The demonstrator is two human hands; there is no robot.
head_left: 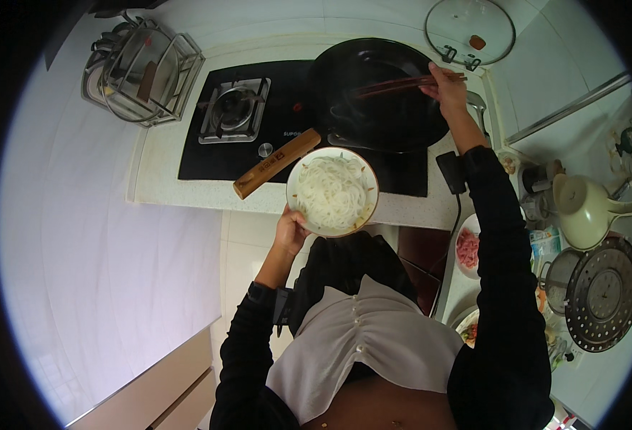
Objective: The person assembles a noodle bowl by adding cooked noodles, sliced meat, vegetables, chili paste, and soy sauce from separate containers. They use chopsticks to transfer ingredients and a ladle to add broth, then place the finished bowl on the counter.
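Our left hand [289,231] grips the noodle bowl [332,191] by its rim; our right hand [446,87] grasps chopsticks [394,87] over the wok [380,93].

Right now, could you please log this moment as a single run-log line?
left hand: holds bowl of white noodles | right hand: holds chopsticks over black wok | wok: on stove
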